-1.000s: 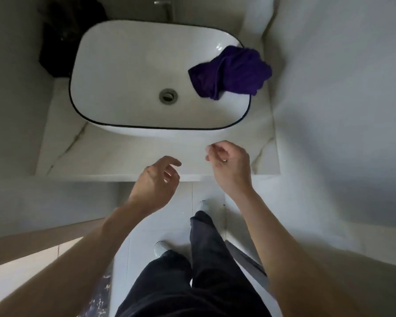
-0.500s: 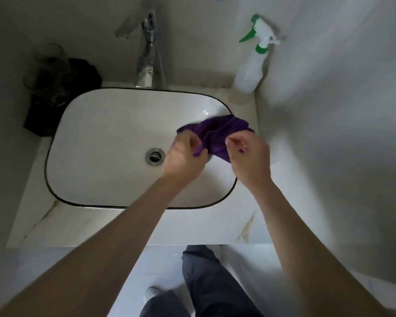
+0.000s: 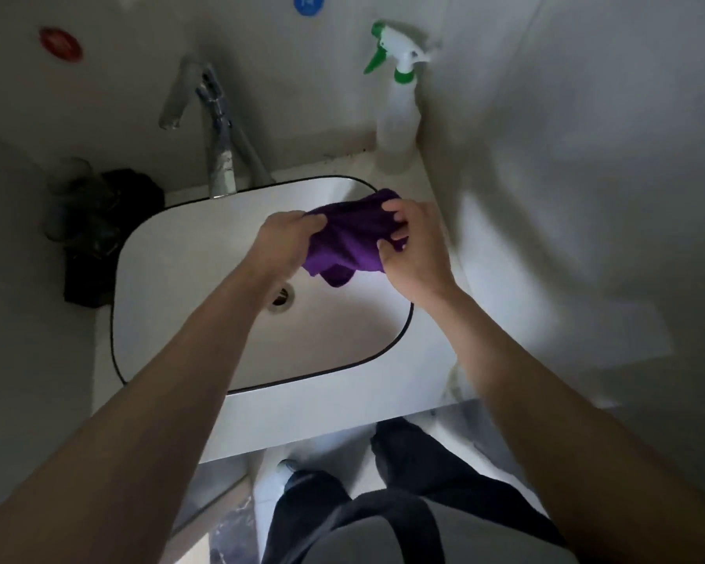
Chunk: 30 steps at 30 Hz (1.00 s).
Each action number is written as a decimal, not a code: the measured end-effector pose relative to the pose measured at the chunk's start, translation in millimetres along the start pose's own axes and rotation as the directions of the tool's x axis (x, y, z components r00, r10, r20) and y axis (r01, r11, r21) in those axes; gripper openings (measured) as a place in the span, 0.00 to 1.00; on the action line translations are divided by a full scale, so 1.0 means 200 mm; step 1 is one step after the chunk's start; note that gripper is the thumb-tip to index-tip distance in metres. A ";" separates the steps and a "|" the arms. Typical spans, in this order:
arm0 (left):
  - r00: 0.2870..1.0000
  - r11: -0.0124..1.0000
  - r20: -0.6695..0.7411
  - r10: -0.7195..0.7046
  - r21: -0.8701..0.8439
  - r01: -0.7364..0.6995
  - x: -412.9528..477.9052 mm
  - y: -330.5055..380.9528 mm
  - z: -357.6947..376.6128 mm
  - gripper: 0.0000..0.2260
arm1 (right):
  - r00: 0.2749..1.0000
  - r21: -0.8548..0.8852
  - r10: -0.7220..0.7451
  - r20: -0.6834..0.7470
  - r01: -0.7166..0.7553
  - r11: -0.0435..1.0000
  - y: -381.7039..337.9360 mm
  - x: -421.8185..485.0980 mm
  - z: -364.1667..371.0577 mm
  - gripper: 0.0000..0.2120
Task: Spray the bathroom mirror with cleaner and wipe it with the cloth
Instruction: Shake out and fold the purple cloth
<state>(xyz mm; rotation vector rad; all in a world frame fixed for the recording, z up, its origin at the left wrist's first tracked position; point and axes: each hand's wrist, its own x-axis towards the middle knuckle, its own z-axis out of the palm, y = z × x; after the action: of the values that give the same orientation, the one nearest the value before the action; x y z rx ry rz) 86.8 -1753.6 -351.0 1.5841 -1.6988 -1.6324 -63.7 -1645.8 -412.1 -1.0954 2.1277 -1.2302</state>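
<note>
crumpled purple cloth above sink

Open room over the basin; faucet behind, spray bottle in right corner.

Both hands grip the purple cloth over the sink.

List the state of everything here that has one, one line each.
cloth: bunched, held over the sink by both ends
left hand: grips the cloth's left end
right hand: fingers curled round the cloth's right end
spray bottle: upright in the counter's back corner, untouched
tap: no water running that I can see
</note>
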 end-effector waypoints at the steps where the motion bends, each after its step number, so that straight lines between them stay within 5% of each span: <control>1: 1.000 0.996 0.029 0.000 -0.085 0.002 -0.03 0.05 -0.06 0.10 | 1.000 0.018 0.004 -0.007 -0.004 1.000 -0.03 -0.01 0.02 0.23; 6: 0.971 0.957 0.227 0.073 -0.289 -0.005 -0.19 0.23 -0.32 0.11 | 0.992 0.189 0.081 -0.096 -0.061 0.980 -0.19 -0.08 0.12 0.16; 12: 0.961 0.885 0.231 0.151 -0.465 -0.027 -0.38 0.42 -0.62 0.12 | 0.961 0.328 0.277 0.002 -0.263 0.907 -0.34 -0.22 0.23 0.06; 15: 0.953 0.856 0.250 0.171 -0.516 -0.019 -0.48 0.48 -0.78 0.15 | 0.915 0.301 0.367 0.167 -0.402 0.865 -0.43 -0.28 0.26 0.07; 19: 0.925 0.761 0.230 0.303 -0.642 -0.090 -0.58 0.52 -0.95 0.15 | 0.756 0.288 0.462 0.464 -0.622 0.729 -0.60 -0.36 0.39 0.14; 24: 0.887 0.677 0.173 0.428 -0.712 -0.188 -0.71 0.56 -1.12 0.13 | 0.779 0.603 0.280 0.561 -0.616 0.507 -0.80 -0.40 0.57 0.24; 30: 0.865 0.627 0.078 0.496 -0.722 -0.294 -0.83 0.55 -1.29 0.15 | 0.784 0.726 0.219 0.581 -0.620 0.297 -1.04 -0.36 0.66 0.29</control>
<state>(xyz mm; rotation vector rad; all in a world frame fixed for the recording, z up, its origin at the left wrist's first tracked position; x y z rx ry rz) 298.6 -1776.2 -104.7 0.5791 -1.1709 -1.9566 155.7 -1714.9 -300.3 -0.1597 0.9800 -1.4106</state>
